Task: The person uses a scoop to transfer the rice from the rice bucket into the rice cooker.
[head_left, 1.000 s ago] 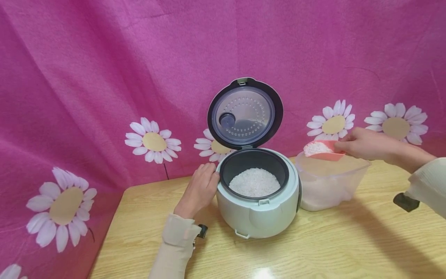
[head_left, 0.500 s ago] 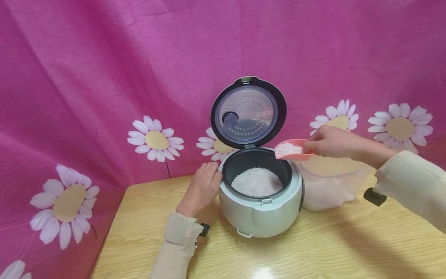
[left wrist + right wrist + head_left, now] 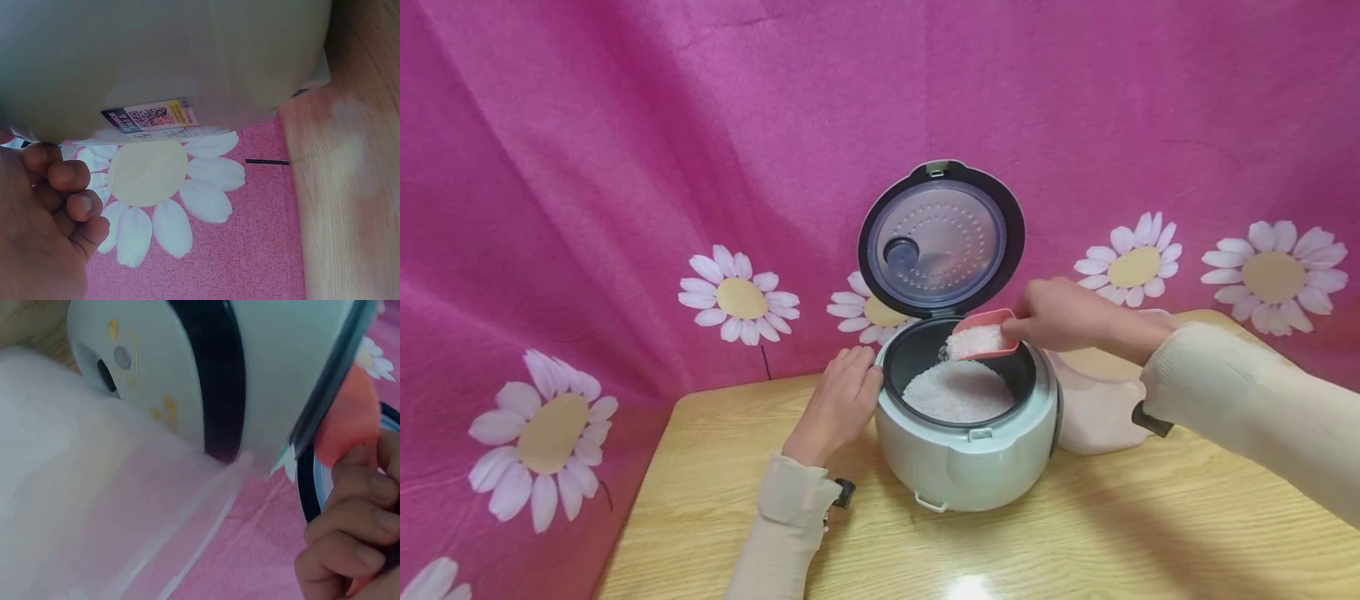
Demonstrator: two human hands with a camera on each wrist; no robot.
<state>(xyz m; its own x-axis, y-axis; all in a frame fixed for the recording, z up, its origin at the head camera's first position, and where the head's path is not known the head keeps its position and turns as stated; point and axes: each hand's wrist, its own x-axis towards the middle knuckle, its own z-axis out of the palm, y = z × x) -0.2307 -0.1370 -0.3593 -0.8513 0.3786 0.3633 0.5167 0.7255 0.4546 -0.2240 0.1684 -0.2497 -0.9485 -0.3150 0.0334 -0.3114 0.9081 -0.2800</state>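
Observation:
A pale green rice cooker (image 3: 970, 467) stands on the table with its lid (image 3: 942, 242) raised. White rice (image 3: 958, 390) lies in its dark inner pot (image 3: 917, 342). My right hand (image 3: 1063, 315) grips the handle of a pink scoop (image 3: 1000, 318) over the pot. The scoop tilts to the left, and rice spills from its front edge. At the cooker's left rim, my left hand (image 3: 838, 400) holds on, its fingers (image 3: 78, 206) curled in the left wrist view. Close to the cooker's right side is a translucent bin (image 3: 1097, 408) of rice, partly hidden by my right arm.
The wooden table (image 3: 715, 492) runs up to a pink cloth (image 3: 775, 125) printed with white daisies, which hangs behind and to the left. The raised lid stands just behind the scoop. In the right wrist view, the bin (image 3: 94, 506) sits beside the cooker (image 3: 156, 369).
My right hand has carried the rice-filled scoop left from above the bin to over the pot and tipped it, so rice falls. The left hand stays at the cooker's rim.

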